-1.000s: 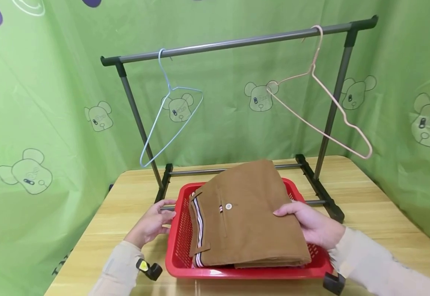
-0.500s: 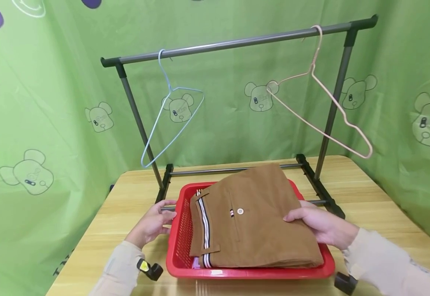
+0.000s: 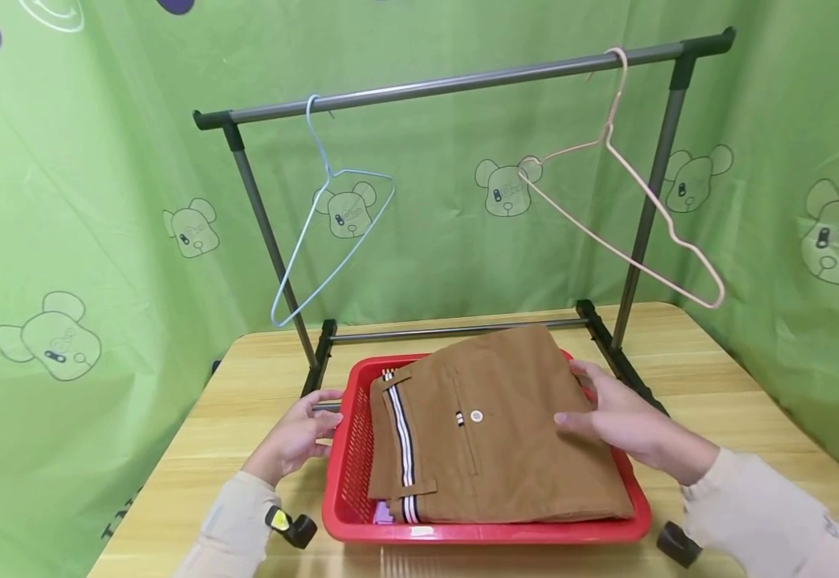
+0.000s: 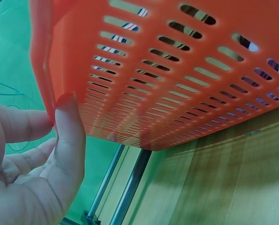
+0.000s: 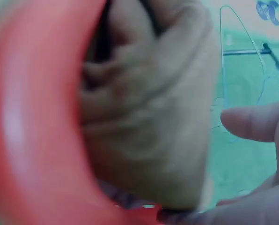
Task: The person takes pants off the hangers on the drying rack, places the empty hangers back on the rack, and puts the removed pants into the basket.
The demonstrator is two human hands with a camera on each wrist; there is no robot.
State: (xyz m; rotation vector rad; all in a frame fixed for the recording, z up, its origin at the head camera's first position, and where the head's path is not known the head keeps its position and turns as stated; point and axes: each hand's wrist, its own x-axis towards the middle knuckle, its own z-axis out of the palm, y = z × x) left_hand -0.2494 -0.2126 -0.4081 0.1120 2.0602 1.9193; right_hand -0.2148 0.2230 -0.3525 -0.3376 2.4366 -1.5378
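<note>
A folded pair of brown trousers (image 3: 513, 457), with a white button and a striped waistband trim, lies in a red plastic basket (image 3: 340, 514). My left hand (image 3: 295, 437) is at the basket's left side. In the left wrist view its thumb (image 4: 70, 126) and fingers pinch the basket's rim. My right hand (image 3: 625, 417) is over the right side of the trousers, thumb and fingers spread apart with nothing gripped. In the right wrist view the right thumb (image 5: 252, 124) is apart from the brown cloth (image 5: 167, 126). A bit of lilac cloth (image 3: 383, 512) shows under the trousers.
Behind the basket a metal clothes rack (image 3: 462, 82) stands on the wooden table (image 3: 217, 449). A blue hanger (image 3: 294, 265) hangs at its left and a pink hanger (image 3: 650, 193) at its right. A green curtain (image 3: 433, 241) surrounds the table.
The trousers have shifted right and settled lower in the basket. My right hand has moved right with them and let go, its fingers spreading. My left hand has stayed at the basket's rim.
</note>
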